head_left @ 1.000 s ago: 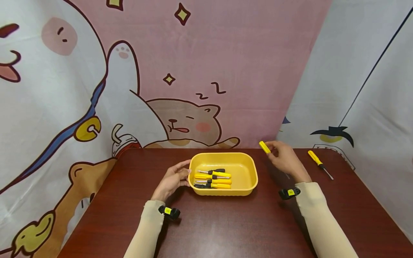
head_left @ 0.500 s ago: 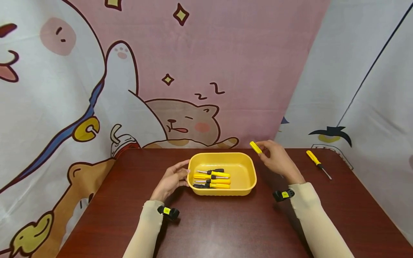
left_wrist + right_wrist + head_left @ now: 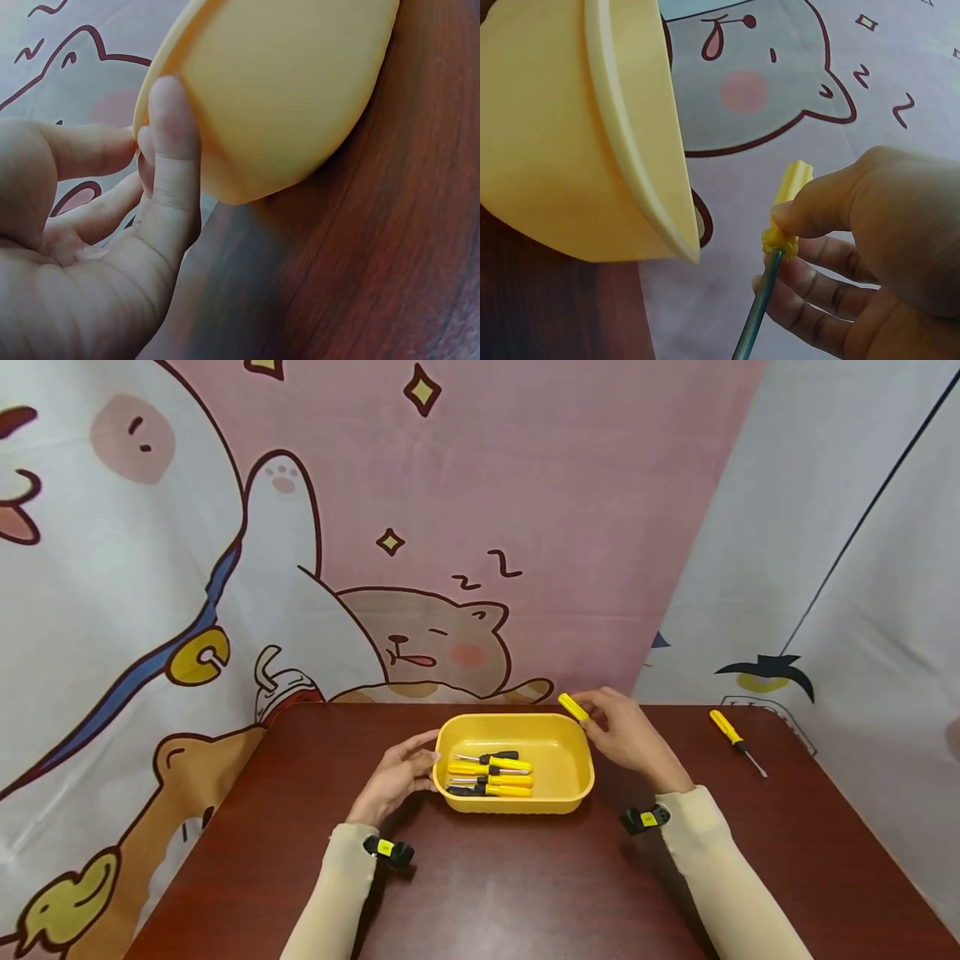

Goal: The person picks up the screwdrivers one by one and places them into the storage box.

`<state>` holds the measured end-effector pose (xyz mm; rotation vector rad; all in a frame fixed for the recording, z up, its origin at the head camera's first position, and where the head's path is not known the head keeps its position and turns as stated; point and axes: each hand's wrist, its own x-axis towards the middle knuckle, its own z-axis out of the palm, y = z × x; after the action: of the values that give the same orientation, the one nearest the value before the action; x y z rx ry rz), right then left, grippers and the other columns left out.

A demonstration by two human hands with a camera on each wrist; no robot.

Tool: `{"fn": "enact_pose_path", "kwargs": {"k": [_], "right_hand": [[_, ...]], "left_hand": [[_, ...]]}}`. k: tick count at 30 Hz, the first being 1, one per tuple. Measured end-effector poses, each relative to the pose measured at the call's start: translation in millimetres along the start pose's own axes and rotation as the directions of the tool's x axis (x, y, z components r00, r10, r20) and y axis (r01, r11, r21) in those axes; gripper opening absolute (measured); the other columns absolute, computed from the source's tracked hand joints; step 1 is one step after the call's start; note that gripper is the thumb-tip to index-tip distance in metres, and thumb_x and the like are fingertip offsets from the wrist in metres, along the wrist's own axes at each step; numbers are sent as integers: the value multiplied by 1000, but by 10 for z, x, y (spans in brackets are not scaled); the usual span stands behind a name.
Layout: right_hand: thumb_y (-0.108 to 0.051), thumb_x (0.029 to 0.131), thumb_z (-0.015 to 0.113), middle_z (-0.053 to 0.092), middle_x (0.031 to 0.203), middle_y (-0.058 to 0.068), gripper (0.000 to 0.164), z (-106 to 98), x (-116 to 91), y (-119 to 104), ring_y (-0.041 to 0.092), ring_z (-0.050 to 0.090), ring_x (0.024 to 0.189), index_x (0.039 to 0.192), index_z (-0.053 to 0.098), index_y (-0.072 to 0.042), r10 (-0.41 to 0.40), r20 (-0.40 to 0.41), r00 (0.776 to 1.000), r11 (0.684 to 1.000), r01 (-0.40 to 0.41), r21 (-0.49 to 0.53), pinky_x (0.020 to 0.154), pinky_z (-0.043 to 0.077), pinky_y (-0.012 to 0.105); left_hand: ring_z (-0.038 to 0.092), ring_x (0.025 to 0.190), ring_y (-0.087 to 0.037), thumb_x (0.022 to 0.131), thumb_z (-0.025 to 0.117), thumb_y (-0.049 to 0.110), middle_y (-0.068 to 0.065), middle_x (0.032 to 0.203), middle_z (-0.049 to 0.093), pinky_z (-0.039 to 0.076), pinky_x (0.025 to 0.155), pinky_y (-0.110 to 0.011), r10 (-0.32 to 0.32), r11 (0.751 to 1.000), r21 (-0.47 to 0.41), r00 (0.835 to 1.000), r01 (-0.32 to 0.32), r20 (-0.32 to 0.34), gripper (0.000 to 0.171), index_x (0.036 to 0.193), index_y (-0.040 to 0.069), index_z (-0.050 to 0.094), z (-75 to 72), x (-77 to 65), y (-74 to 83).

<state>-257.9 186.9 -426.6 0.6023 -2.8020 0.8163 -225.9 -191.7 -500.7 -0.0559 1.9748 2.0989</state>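
A yellow plastic tray (image 3: 561,764) stands on the table, several small screwdrivers (image 3: 512,781) with yellow or black handles lying in its left half. At its left end, my left hand (image 3: 396,778) grips the rim; the left wrist view shows the thumb (image 3: 174,124) on one side and a fingertip on the other. My right hand (image 3: 626,731) pinches another screwdriver (image 3: 573,707) by its yellow handle, just off the tray's far right corner. In the right wrist view that screwdriver's dark shaft (image 3: 756,319) points down, its tip out of frame.
One more yellow-handled screwdriver (image 3: 727,727) lies on the right side of the dark red-brown table (image 3: 495,885). A cartoon-printed cloth (image 3: 600,527) hangs behind the table's far edge and along its sides.
My right hand has moved left with the screwdriver, from well right of the tray to beside its far right corner. My left hand stays at the tray's left end.
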Motion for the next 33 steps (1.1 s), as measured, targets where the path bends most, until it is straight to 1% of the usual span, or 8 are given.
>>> {"fn": "enact_pose_path", "kwargs": {"k": [4, 6, 10, 14, 17, 23, 28, 33], "right_hand": [[-5, 94, 67, 65, 114, 7, 39, 10, 35, -68, 24, 64, 96, 133, 65, -10, -47, 12, 999, 999, 48, -5, 83, 62, 42], [-4, 94, 66, 66, 115, 7, 38, 4, 48, -103, 23, 64, 94, 132, 66, -9, -74, 12, 997, 997, 74, -13, 82, 62, 41], [-2, 94, 65, 67, 114, 8, 37, -17, 65, -169, 22, 64, 92, 131, 67, -8, -112, 17, 994, 993, 112, -38, 81, 60, 40], [-3, 94, 66, 66, 112, 6, 36, -21, 94, -235, 21, 62, 92, 130, 68, -10, -115, 67, 991, 991, 119, -56, 84, 60, 39], [-3, 94, 66, 66, 112, 6, 36, -3, 121, -263, 21, 62, 93, 130, 68, -10, -131, 100, 986, 988, 138, -65, 85, 60, 40], [-4, 95, 65, 66, 113, 7, 34, 35, 176, -302, 22, 64, 95, 128, 69, -9, -167, 138, 976, 980, 180, -86, 87, 60, 42], [-4, 93, 68, 67, 114, 8, 34, 60, 229, -346, 21, 64, 94, 127, 69, -7, -189, 172, 967, 972, 209, -111, 86, 60, 40], [-4, 92, 69, 68, 116, 7, 34, 105, 282, -386, 20, 64, 96, 126, 70, -8, -198, 217, 956, 961, 233, -148, 86, 60, 39]], "left_hand": [[68, 80, -21, 101, 60, 7, -26, 120, 64, 61, 67, -32, 4, 1000, -10, 1000, -4, -7, 48, 148, 15, 54, 2, 0, 21], [68, 80, -21, 101, 61, 7, -25, 119, 65, 61, 66, -32, -4, 1000, -21, 1000, 3, -11, 47, 147, 16, 55, 0, -1, 24], [68, 81, -21, 101, 60, 7, -26, 120, 64, 61, 67, -32, -1, 1000, -15, 1000, 1, -1, 48, 148, 16, 54, 3, -4, 25], [67, 80, -21, 101, 61, 8, -26, 120, 64, 61, 67, -32, 0, 1000, -17, 1000, 0, -2, 47, 147, 16, 55, 8, -6, 28], [67, 80, -20, 101, 60, 7, -27, 121, 64, 61, 67, -32, -2, 1000, -14, 1000, 2, -2, 48, 148, 16, 54, 8, -7, 25], [67, 81, -21, 101, 60, 7, -27, 122, 63, 61, 67, -32, -10, 1000, -11, 1000, 10, -4, 48, 148, 16, 54, 10, -3, 14], [68, 81, -21, 101, 61, 8, -26, 120, 64, 62, 66, -32, 2, 1000, -9, 1000, -2, -5, 50, 150, 14, 52, 13, -1, 12], [67, 81, -22, 101, 60, 7, -27, 123, 64, 62, 67, -32, -10, 1000, -14, 1000, 10, -8, 49, 148, 17, 54, 8, -2, 8]]}}
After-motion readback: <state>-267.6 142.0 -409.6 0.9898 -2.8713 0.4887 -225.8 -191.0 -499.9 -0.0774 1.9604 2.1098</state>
